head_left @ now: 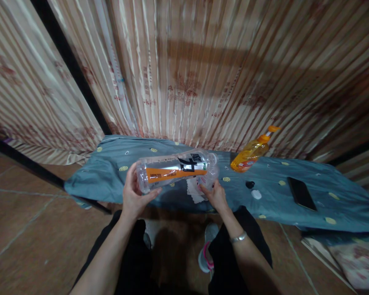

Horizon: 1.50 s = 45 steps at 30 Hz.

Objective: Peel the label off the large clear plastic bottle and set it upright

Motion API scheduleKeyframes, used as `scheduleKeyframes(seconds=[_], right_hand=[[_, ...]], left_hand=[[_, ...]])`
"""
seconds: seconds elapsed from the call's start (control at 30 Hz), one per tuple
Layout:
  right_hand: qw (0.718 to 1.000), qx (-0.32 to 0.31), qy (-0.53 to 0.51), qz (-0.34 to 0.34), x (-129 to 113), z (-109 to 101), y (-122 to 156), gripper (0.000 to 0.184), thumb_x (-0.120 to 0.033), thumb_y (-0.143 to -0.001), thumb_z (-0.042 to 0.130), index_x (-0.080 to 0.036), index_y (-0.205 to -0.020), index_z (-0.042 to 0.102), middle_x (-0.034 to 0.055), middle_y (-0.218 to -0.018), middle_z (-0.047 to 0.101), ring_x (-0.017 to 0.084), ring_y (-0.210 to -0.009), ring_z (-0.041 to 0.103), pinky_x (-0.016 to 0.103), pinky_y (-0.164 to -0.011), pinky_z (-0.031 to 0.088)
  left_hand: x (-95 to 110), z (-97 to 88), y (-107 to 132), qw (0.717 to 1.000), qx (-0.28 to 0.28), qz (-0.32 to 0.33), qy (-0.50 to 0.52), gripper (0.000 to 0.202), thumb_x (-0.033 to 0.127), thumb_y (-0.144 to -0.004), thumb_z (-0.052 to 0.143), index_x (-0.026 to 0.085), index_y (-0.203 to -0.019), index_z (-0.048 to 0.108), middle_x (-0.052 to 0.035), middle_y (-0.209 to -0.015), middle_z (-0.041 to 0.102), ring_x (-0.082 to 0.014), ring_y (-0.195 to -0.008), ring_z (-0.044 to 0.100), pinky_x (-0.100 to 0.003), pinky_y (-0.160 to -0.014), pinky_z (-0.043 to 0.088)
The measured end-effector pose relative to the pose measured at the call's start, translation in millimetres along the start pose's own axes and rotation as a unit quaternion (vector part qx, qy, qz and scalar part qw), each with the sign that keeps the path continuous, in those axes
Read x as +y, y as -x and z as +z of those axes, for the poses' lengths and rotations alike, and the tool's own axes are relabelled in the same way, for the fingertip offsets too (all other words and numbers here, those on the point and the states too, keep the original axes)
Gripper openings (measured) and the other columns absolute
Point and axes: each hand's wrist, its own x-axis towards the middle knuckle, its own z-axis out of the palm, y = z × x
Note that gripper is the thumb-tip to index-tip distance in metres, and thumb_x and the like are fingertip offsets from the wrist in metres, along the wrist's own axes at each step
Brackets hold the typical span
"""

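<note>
I hold a clear empty plastic bottle (pixel 175 170) with an orange label on its side above the near edge of a blue-grey cloth-covered table (pixel 117 172). My left hand (pixel 134 194) grips the bottle's base end, fingers curled round it. At the neck end my right hand (pixel 214 193) has its fingers closed near the mouth. A small white cloth or paper (pixel 194 191) lies on the table just beneath the bottle. A silver bracelet sits on my right wrist.
An orange dish-soap pump bottle (pixel 252 152) stands at the back of the table. A black phone (pixel 301 193) lies flat at the right. A small black cap (pixel 249 184) and a white cap (pixel 256 194) rest between them. Striped curtains hang behind; tiled floor lies below.
</note>
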Motion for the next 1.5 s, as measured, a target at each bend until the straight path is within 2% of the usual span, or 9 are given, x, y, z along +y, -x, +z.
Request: scheduleKeyframes(seconds=[0.2, 0.4, 0.57, 0.9, 1.17, 1.5], right_hand=[[1.000, -0.006, 0.013, 0.003, -1.5, -1.0, 0.5, 0.045, -0.050, -0.073, 0.069, -0.019, -0.103, 0.057, 0.0133, -0.093, 0.076, 0.033, -0.088, 0.074, 0.044, -0.078, 0.057], [1.000, 0.004, -0.013, -0.012, 3.1, 1.0, -0.5, 0.042, -0.049, -0.073, 0.070, -0.023, -0.102, 0.057, 0.0096, -0.091, 0.075, 0.034, -0.089, 0.074, 0.047, -0.079, 0.058], [1.000, -0.004, -0.020, -0.005, 3.9, 1.1, -0.4, 0.042, -0.048, -0.073, 0.070, -0.022, -0.104, 0.057, 0.0101, -0.096, 0.076, 0.033, -0.094, 0.073, 0.045, -0.081, 0.057], [1.000, 0.005, -0.008, -0.010, 4.8, 1.6, -0.2, 0.040, -0.050, -0.073, 0.070, -0.023, -0.100, 0.057, 0.0097, -0.092, 0.075, 0.033, -0.091, 0.073, 0.043, -0.077, 0.057], [1.000, -0.001, 0.005, -0.003, 5.3, 2.2, -2.0, 0.046, -0.052, -0.071, 0.069, -0.019, -0.101, 0.057, 0.0130, -0.091, 0.074, 0.034, -0.088, 0.073, 0.042, -0.075, 0.056], [1.000, 0.010, -0.003, -0.019, 11.7, 4.7, -3.1, 0.049, -0.057, -0.070, 0.069, -0.020, -0.101, 0.058, 0.0114, -0.089, 0.074, 0.031, -0.084, 0.072, 0.041, -0.074, 0.056]], left_hand=[[2.9, -0.2, -1.1, 1.000, -0.008, 0.002, -0.011, 0.099, 0.048, -0.049, 0.097, 0.020, -0.134, 0.053, -0.0154, -0.127, 0.064, -0.0330, -0.115, 0.067, -0.042, -0.092, 0.061], [2.6, -0.3, -1.2, 1.000, -0.012, 0.006, -0.011, 0.099, 0.049, -0.050, 0.096, 0.020, -0.135, 0.053, -0.0142, -0.125, 0.066, -0.0331, -0.113, 0.068, -0.042, -0.092, 0.061], [3.1, -0.1, -1.5, 1.000, -0.005, 0.013, -0.019, 0.099, 0.050, -0.049, 0.097, 0.019, -0.133, 0.055, -0.0146, -0.124, 0.066, -0.0344, -0.114, 0.067, -0.043, -0.093, 0.060], [2.4, 0.1, -1.8, 1.000, -0.005, 0.016, -0.019, 0.101, 0.050, -0.047, 0.097, 0.018, -0.134, 0.056, -0.0142, -0.122, 0.068, -0.0331, -0.112, 0.068, -0.040, -0.089, 0.061], [0.2, -0.8, -1.3, 0.999, -0.006, 0.029, -0.024, 0.104, 0.050, -0.048, 0.097, 0.017, -0.136, 0.054, -0.0153, -0.126, 0.066, -0.0334, -0.114, 0.067, -0.042, -0.093, 0.060], [-0.6, -0.8, -1.9, 0.999, -0.011, 0.039, -0.008, 0.101, 0.048, -0.049, 0.098, 0.018, -0.135, 0.054, -0.0149, -0.124, 0.067, -0.0323, -0.111, 0.069, -0.041, -0.090, 0.061]])
